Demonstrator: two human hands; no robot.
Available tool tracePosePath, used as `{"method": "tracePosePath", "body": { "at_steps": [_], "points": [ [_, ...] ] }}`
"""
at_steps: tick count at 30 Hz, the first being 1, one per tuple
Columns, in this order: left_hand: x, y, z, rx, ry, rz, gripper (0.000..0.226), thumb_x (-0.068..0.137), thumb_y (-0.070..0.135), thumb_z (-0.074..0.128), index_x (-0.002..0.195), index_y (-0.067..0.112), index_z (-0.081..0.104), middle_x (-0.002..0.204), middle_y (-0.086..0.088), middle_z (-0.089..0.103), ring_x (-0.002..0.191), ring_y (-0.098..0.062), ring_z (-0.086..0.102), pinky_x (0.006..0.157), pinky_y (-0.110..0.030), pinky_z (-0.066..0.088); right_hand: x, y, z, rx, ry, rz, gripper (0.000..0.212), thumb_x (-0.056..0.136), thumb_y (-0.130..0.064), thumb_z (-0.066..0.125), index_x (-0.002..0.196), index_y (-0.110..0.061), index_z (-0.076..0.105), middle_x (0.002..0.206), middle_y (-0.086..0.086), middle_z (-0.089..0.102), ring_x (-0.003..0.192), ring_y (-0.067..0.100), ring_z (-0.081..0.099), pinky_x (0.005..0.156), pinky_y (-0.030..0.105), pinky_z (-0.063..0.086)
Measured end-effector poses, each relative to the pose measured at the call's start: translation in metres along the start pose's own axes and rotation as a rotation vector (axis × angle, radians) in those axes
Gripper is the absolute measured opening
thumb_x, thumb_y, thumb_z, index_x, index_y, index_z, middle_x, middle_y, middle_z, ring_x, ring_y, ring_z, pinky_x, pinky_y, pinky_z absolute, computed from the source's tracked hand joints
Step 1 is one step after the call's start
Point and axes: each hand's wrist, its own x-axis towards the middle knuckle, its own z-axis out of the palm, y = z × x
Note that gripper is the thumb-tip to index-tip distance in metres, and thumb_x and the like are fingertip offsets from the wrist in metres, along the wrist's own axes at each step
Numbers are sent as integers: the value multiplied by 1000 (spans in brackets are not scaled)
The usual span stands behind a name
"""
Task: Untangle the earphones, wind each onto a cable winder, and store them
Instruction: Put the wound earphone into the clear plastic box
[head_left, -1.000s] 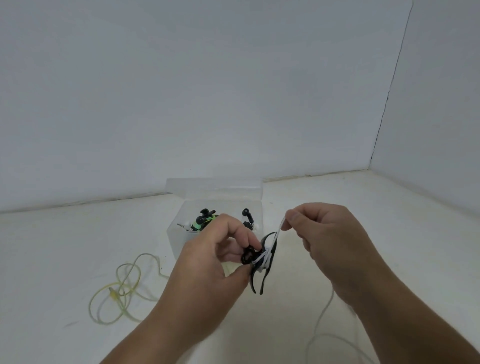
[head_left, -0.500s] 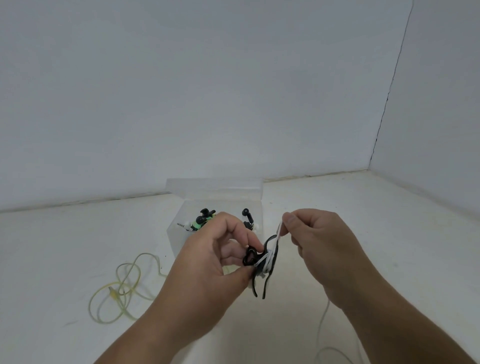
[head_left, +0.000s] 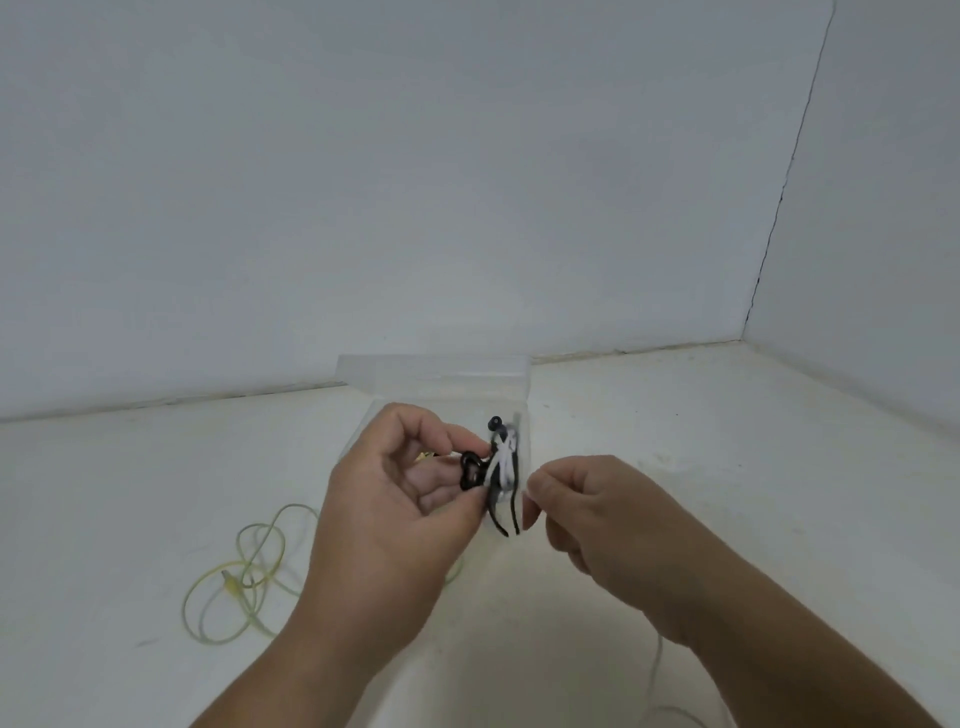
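On white tabletop (head_left: 727, 441) (wall corner (head_left: 779, 208) at 2 o'clock), left hand (head_left: 384, 519) grips winder (head_left: 470, 470). Right hand (head_left: 613, 519) pinches white cable (head_left: 497, 461). Yellow earphones (head_left: 244, 577) at 8 o'clock.

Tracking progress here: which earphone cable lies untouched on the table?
The yellow-green cable, loosely coiled left of the left hand. The white cable is wrapped on the black winder that hand holds.

Scuffed white tabletop (head_left: 727, 441) across 6 o'clock half. Plain pale-grey back wall (head_left: 363, 182) at 12. Side wall panel (head_left: 893, 208) at 2, thin dark seam (head_left: 785, 182) between the walls.
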Motion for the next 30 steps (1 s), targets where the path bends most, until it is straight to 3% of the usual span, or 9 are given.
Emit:
{"method": "tracePosePath", "body": {
  "at_steps": [3, 9, 12, 14, 17, 20, 24, 30],
  "points": [
    [3, -2, -4, 11, 87, 3, 39, 76, -23, 66, 85, 11, 48, 93, -5, 74, 73, -26, 71, 63, -23, 54, -4, -4, 4, -55, -134, -67, 39, 103, -30, 46, 74, -18, 68, 51, -11, 44, 48, 12, 33, 48, 23, 29],
    [6, -6, -8, 100, 240, -8, 37, 78, -14, 72, 86, 15, 50, 92, 3, 75, 67, -20, 72, 60, -19, 53, -12, -12, 3, -92, -289, -188, 33, 100, -34, 52, 74, -25, 71, 54, -12, 44, 48, 5, 38, 52, 17, 32],
    [8, -9, -10, 175, 252, -22, 42, 76, -14, 72, 80, 24, 55, 83, -4, 73, 57, -22, 58, 55, -21, 47, -16, -15, 1, -98, -349, -259, 27, 98, -32, 58, 77, -24, 72, 53, -12, 42, 48, 2, 39, 52, 13, 32],
    [8, -10, -10, 262, 231, -20, 45, 75, -11, 74, 75, 31, 57, 79, -8, 69, 52, -12, 50, 51, -20, 43, -17, -16, -2, -41, -344, -306, 26, 98, -31, 60, 77, -22, 73, 54, -8, 38, 50, 9, 35, 52, 21, 29],
    [7, -13, -13, 517, 201, 35, 43, 74, -2, 77, 81, 37, 58, 83, 12, 70, 65, -3, 62, 64, -21, 53, -17, -17, -7, 175, -322, -344, 25, 94, -28, 60, 77, -17, 74, 56, -2, 37, 52, 13, 30, 50, 24, 25],
    [4, -10, -11, 637, 124, 73, 42, 75, 3, 76, 87, 39, 58, 88, 21, 69, 85, -3, 65, 73, -19, 52, -15, -18, -11, 327, -157, -330, 28, 88, -31, 57, 71, -15, 73, 52, -2, 37, 51, 14, 27, 48, 23, 24],
    [-2, -9, -7, 665, -50, 61, 35, 78, 11, 78, 87, 39, 58, 88, 19, 69, 89, -2, 64, 74, -20, 50, -14, -17, -17, 4, 221, -362, 34, 96, -27, 57, 65, -19, 68, 48, -3, 31, 46, 11, 28, 46, 19, 26],
    [-6, 1, -2, 513, -164, 28, 43, 77, -5, 74, 82, 36, 60, 86, 10, 73, 80, -8, 69, 71, -15, 51, -7, -13, -18, -132, 359, -314, 35, 97, -28, 53, 65, -20, 63, 42, -7, 28, 42, 9, 28, 46, 22, 28]
  ]
}}
